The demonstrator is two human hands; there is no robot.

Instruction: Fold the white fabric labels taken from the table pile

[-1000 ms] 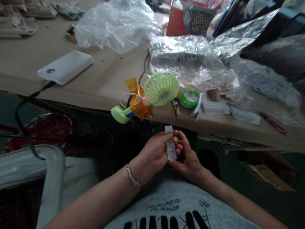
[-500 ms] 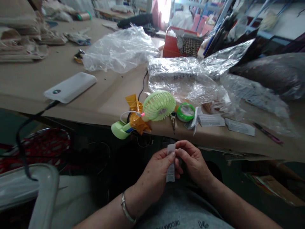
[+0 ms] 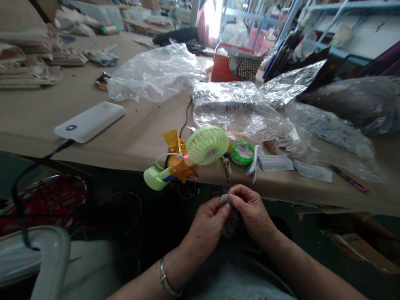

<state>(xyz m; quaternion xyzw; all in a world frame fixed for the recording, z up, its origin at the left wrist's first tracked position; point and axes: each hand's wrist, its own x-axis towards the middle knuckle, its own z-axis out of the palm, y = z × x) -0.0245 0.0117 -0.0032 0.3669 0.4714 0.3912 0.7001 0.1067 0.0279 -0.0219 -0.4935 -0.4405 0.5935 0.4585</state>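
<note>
Below the table edge, my left hand (image 3: 208, 223) and my right hand (image 3: 251, 212) meet, both pinching a small white paper label (image 3: 224, 200). Only the label's top end shows between the fingertips; the rest is hidden behind the hands. A metal bracelet sits on my left wrist. On the table just above the hands lie a light green handheld fan (image 3: 200, 148) bound with orange tape, a small key (image 3: 226, 160) and a green roll of tape (image 3: 242, 152).
The brown table (image 3: 131, 125) carries a white power bank (image 3: 89, 121) with a black cable, crumpled clear plastic bags (image 3: 156, 73), more white labels (image 3: 276, 163), a red box (image 3: 223, 64) and a dark bag at right. A grey-rimmed bin (image 3: 46, 266) stands at lower left.
The label was held upright and full length in my left hand; now both hands close over it and only its top shows. The view has tilted upward.
</note>
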